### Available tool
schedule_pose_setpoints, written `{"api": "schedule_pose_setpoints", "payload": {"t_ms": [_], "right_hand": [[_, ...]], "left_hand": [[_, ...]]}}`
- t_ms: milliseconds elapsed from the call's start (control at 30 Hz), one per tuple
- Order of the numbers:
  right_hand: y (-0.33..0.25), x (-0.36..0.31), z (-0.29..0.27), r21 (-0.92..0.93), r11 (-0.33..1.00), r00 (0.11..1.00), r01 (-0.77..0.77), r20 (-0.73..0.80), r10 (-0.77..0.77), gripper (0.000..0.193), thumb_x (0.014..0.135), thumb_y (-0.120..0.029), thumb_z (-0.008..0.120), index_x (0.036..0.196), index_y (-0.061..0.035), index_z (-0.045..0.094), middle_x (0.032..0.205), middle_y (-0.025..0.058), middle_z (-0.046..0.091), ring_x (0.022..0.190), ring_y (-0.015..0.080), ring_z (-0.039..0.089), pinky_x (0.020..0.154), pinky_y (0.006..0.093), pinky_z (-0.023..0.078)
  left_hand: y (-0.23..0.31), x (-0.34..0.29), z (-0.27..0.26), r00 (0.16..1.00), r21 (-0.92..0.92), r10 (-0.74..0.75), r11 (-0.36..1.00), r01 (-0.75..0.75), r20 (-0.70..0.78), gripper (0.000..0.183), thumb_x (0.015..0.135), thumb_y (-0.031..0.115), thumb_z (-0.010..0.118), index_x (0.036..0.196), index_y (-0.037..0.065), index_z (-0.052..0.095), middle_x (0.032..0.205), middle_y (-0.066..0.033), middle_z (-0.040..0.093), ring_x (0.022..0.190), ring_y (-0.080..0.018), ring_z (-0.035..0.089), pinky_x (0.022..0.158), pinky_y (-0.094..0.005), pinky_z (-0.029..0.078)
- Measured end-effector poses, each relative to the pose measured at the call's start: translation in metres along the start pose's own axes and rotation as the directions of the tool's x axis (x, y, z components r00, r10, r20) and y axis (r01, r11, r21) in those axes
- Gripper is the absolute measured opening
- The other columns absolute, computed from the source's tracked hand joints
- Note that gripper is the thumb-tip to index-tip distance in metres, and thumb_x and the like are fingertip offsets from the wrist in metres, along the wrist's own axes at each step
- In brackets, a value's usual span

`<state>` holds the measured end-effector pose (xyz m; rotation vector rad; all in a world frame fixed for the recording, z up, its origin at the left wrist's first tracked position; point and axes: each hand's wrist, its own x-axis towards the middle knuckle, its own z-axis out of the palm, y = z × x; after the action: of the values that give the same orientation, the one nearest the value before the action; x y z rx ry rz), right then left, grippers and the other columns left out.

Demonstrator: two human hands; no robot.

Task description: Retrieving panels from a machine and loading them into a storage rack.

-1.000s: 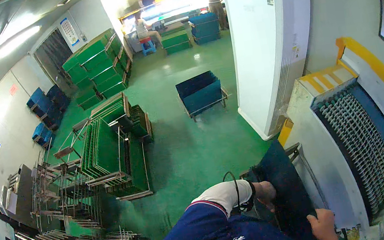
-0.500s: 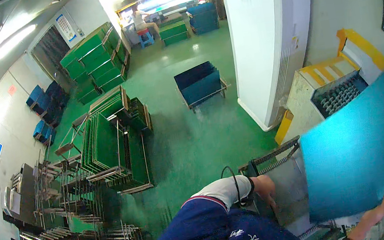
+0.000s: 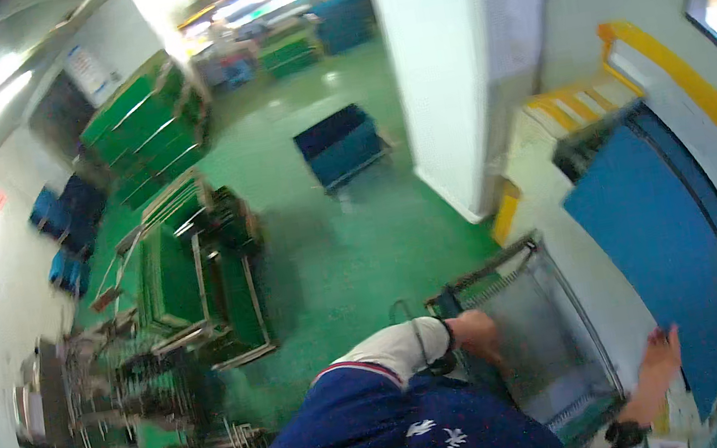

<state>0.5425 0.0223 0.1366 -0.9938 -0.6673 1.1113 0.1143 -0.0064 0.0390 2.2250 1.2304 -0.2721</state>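
Note:
A blue flat panel (image 3: pixel 661 242) lies on the roller bed of a white and yellow machine at the right. My right hand (image 3: pixel 660 364) is at the panel's near-left edge, its fingers stretched and apart; whether the fingertips touch the panel is not clear. My left hand (image 3: pixel 479 336) hangs over the left side of a metal-framed rack (image 3: pixel 565 285) with slotted edges. Its fingers point down and are blurred, so I cannot see whether they hold anything. A dark band and a cable circle my left wrist.
A second blue panel strip (image 3: pixel 689 181) lies beyond the first. A tall white cabinet (image 3: pixel 439 80) stands ahead. On the green floor are a blue bin (image 3: pixel 343 156), a rack of green boards (image 3: pixel 166 283), stacked green crates (image 3: pixel 138 132) and metal racks (image 3: pixel 123 393) at the left.
The blue panel, raised and tilted at my right hand before, now lies flat on the machine. My right hand has moved left, off the panel's face. The view has shifted right.

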Motion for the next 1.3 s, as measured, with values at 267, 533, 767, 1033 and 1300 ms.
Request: {"api": "schedule_pose_setpoints", "payload": {"t_ms": [267, 533, 767, 1033, 1300], "right_hand": [[0.037, 0.030, 0.025, 0.000, 1.000, 1.000, -0.021, 0.020, 0.021, 0.015, 0.086, -0.013, 0.064, 0.095, -0.0041, 0.057, 0.091, 0.0104, 0.060, 0.077, 0.0258, 0.056, 0.067, 0.0369, 0.048], [0.018, 0.057, 0.071, 0.409, 0.886, 0.968, -0.218, -0.026, 0.250, 0.019, 0.086, -0.013, 0.064, 0.102, -0.0082, 0.054, 0.093, 0.0079, 0.060, 0.084, 0.0223, 0.059, 0.074, 0.0349, 0.049], [0.013, 0.106, 0.096, 0.412, 0.884, 0.973, -0.222, 0.041, 0.226, 0.015, 0.090, -0.014, 0.061, 0.095, -0.0011, 0.055, 0.094, 0.0116, 0.060, 0.085, 0.0241, 0.059, 0.077, 0.0371, 0.051], [0.018, 0.166, 0.097, 0.415, 0.878, 0.971, -0.237, 0.067, 0.230, 0.026, 0.092, -0.027, 0.058, 0.099, -0.0014, 0.056, 0.092, 0.0149, 0.064, 0.079, 0.0245, 0.064, 0.062, 0.0298, 0.054], [0.009, 0.159, 0.097, 0.308, 0.819, 0.871, -0.484, 0.085, 0.483, 0.055, 0.089, -0.050, 0.056, 0.101, 0.0036, 0.059, 0.096, 0.0178, 0.068, 0.069, 0.0206, 0.066, 0.049, 0.0249, 0.052]], "left_hand": [[0.026, -0.008, -0.040, 0.995, 0.040, 0.013, 0.999, -0.017, 0.099, 0.075, 0.071, 0.078, 0.051, 0.086, 0.007, 0.070, 0.086, -0.0143, 0.067, 0.085, -0.0337, 0.064, 0.074, -0.0437, 0.050], [0.023, 0.000, -0.026, 0.998, 0.079, 0.019, 0.997, -0.025, 0.068, 0.074, 0.071, 0.078, 0.051, 0.080, 0.007, 0.070, 0.084, -0.0135, 0.067, 0.083, -0.0327, 0.064, 0.073, -0.0435, 0.050], [0.012, 0.006, -0.015, 0.999, 0.096, 0.053, 0.994, -0.051, -0.011, 0.076, 0.072, 0.079, 0.048, 0.075, 0.005, 0.069, 0.081, -0.0134, 0.065, 0.081, -0.0322, 0.063, 0.071, -0.0424, 0.051], [0.019, 0.005, -0.025, 0.998, 0.100, 0.046, 0.994, -0.050, 0.042, 0.077, 0.071, 0.078, 0.049, 0.077, 0.004, 0.069, 0.084, -0.0139, 0.065, 0.083, -0.0327, 0.063, 0.072, -0.0429, 0.050], [0.025, 0.005, -0.033, 0.999, 0.086, 0.029, 0.996, -0.032, 0.032, 0.074, 0.071, 0.078, 0.049, 0.082, 0.008, 0.069, 0.086, -0.0131, 0.066, 0.085, -0.0325, 0.063, 0.073, -0.0434, 0.050]]}}
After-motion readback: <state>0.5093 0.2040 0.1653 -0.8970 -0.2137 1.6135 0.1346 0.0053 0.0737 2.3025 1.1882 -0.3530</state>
